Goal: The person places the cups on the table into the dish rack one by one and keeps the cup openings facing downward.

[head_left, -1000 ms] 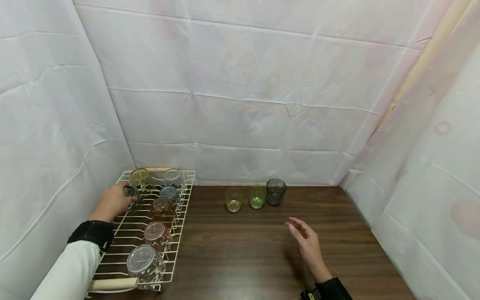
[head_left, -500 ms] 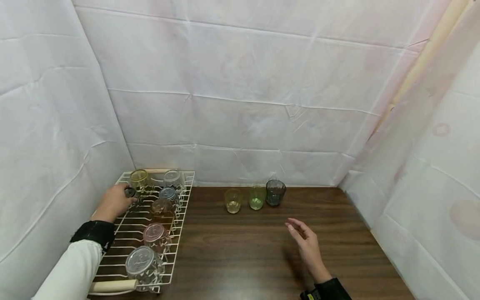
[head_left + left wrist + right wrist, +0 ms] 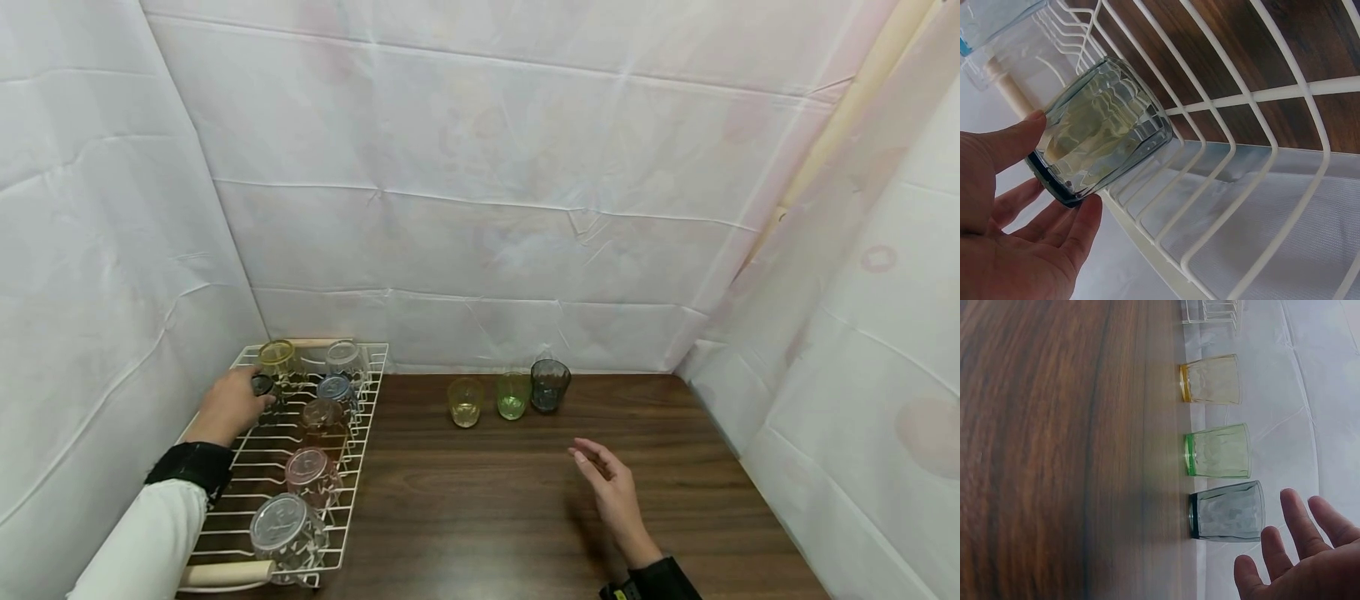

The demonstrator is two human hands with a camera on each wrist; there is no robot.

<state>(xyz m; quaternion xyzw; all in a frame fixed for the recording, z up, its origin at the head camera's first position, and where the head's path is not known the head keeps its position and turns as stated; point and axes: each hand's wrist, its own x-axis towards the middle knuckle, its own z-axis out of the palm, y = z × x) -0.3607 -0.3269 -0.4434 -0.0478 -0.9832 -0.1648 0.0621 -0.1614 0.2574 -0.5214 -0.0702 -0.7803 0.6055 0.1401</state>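
Note:
My left hand [image 3: 225,404] pinches a dark grey drinking glass [image 3: 262,386] by its thick base, at the left side of the white wire rack [image 3: 363,467]. In the left wrist view, the thumb and fingertips of the left hand [image 3: 1029,225] are on either side of the base of the glass [image 3: 1107,125], whose mouth faces the rack wires. My right hand [image 3: 617,496] hovers over the brown table with relaxed fingers, holding nothing. In front of it stand a dark grey glass [image 3: 550,386], a green glass [image 3: 513,396] and a yellow glass [image 3: 466,404], all upright.
Upside down on the rack sit a yellow glass [image 3: 277,353], a clear glass [image 3: 344,355], a blue glass [image 3: 335,389], an amber glass [image 3: 322,414], a pink glass [image 3: 308,468] and a large clear glass [image 3: 281,523]. White sheeting [image 3: 480,167] encloses the table [image 3: 465,517].

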